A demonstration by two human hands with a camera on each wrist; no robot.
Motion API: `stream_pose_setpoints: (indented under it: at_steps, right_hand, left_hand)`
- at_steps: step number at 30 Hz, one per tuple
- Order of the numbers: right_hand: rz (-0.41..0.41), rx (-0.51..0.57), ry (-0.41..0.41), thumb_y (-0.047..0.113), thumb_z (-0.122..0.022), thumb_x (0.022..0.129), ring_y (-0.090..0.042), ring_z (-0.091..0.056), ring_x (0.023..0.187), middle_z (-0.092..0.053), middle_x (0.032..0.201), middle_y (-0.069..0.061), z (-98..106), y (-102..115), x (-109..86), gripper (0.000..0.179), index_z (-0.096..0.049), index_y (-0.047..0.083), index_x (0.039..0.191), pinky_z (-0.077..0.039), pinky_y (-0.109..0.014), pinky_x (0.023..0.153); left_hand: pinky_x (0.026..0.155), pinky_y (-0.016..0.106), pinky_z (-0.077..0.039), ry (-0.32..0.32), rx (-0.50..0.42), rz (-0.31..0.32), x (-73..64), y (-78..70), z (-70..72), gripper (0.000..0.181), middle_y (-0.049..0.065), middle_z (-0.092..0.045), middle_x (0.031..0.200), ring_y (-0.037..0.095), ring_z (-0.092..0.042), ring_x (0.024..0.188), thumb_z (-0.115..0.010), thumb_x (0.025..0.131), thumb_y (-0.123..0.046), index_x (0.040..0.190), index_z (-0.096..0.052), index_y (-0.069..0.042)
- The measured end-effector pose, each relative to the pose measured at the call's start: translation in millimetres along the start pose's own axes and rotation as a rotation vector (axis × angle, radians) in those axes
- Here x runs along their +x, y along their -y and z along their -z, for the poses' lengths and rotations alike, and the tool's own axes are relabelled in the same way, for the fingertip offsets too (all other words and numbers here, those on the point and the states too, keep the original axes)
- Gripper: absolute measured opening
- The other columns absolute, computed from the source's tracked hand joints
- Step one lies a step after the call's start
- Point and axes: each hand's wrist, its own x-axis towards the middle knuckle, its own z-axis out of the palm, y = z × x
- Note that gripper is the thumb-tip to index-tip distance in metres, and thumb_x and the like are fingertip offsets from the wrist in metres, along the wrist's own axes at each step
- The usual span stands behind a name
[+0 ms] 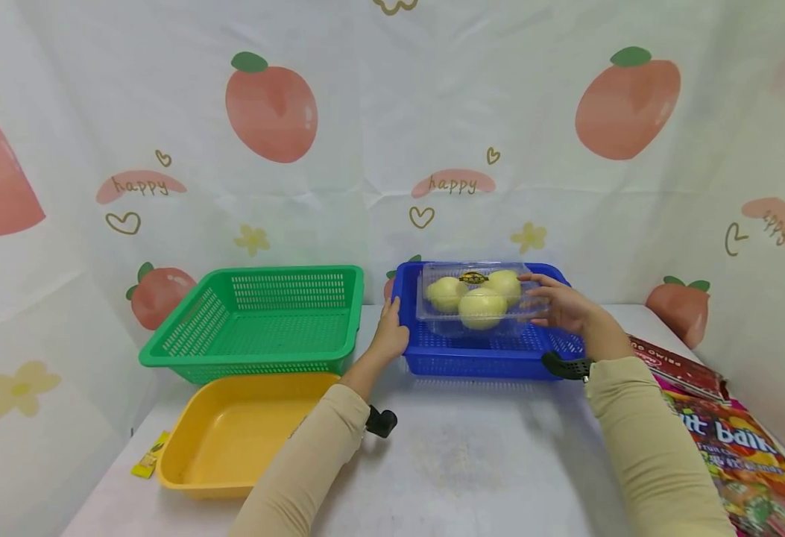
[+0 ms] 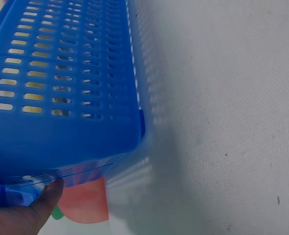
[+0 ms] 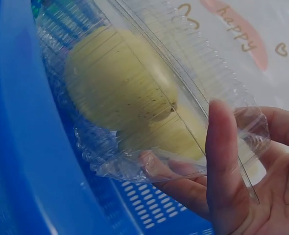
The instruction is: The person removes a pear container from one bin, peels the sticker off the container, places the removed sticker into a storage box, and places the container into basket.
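A clear plastic clamshell box point(image 1: 475, 322) with three round, pale yellow fruits point(image 3: 117, 78) inside sits tilted within the blue basket point(image 1: 479, 365). My right hand point(image 1: 563, 306) grips the box's right end. In the right wrist view, the thumb point(image 3: 223, 156) lies along the near side and the other fingers wrap around and beneath the plastic. At the basket's left end, my left hand point(image 1: 391, 332) holds the rim. The left wrist view shows its thumb point(image 2: 50, 196) against the end wall point(image 2: 61, 142), with the other fingers mostly hidden.
Left of the blue basket stands a green basket point(image 1: 251, 363), with a yellow tray point(image 1: 231, 432) before it. Beside the tray lies a small yellow packet point(image 1: 150, 455). At the right are a fruit candy bag point(image 1: 741, 455) and a dark red package point(image 1: 681, 365). A printed cloth point(image 1: 392, 112) hangs behind.
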Motion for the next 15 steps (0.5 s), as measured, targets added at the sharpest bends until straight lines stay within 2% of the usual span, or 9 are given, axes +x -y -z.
stream_pose_setpoints:
  at_steps: [10, 15]
  right_hand:
    - [0.027, 0.078, 0.023, 0.021, -0.040, 0.100, -0.019, -0.068, 0.091, -0.057, 0.106, -0.004, -2.0, 14.8, -18.3, 0.039, -0.030, 0.021, 0.137, -0.054, -0.020, 0.065]
    - [0.064, 0.113, 0.066, 0.021, -0.040, 0.100, -0.019, -0.068, 0.092, -0.061, 0.105, -0.003, -3.8, 18.3, -27.3, 0.039, -0.029, 0.022, 0.138, -0.053, -0.020, 0.064]
  left_hand:
    - [0.116, 0.047, -0.015, -0.011, 0.008, 0.001, 1.4, -0.8, -0.8, 0.066, 0.022, -0.008, 0.155, 0.036, -0.010, 0.144, -0.033, 0.083, 0.008, 0.146, -0.017, 0.003]
    - [0.116, 0.049, -0.015, -0.011, 0.007, 0.002, 2.4, 1.4, -1.0, 0.066, 0.022, -0.008, 0.155, 0.037, -0.011, 0.143, -0.034, 0.082, 0.009, 0.146, -0.017, 0.004]
